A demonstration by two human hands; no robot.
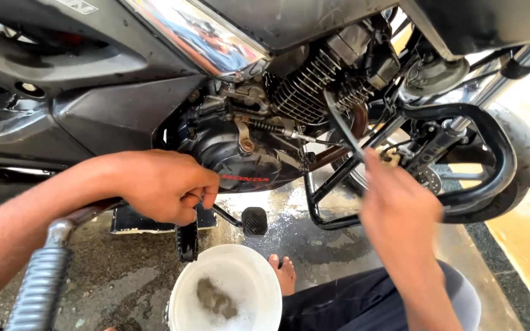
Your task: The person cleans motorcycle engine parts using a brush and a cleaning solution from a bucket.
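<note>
- Left hand (165, 187) curled shut against black engine cover (240, 160), anything in its fingers hidden
- Right hand (400, 211) gripping thin dark tool (343, 125)
- White bucket (225, 293) below

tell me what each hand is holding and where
The right hand pinches a thin dark tool at its lower end. The left hand curls at the engine cover; contents hidden.

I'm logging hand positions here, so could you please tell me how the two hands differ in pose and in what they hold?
The left hand is curled low against the black engine cover; whatever it grips is hidden. The right hand is raised, holding a thin dark tool toward the engine fins, and looks motion-blurred. Both are bare.
</note>
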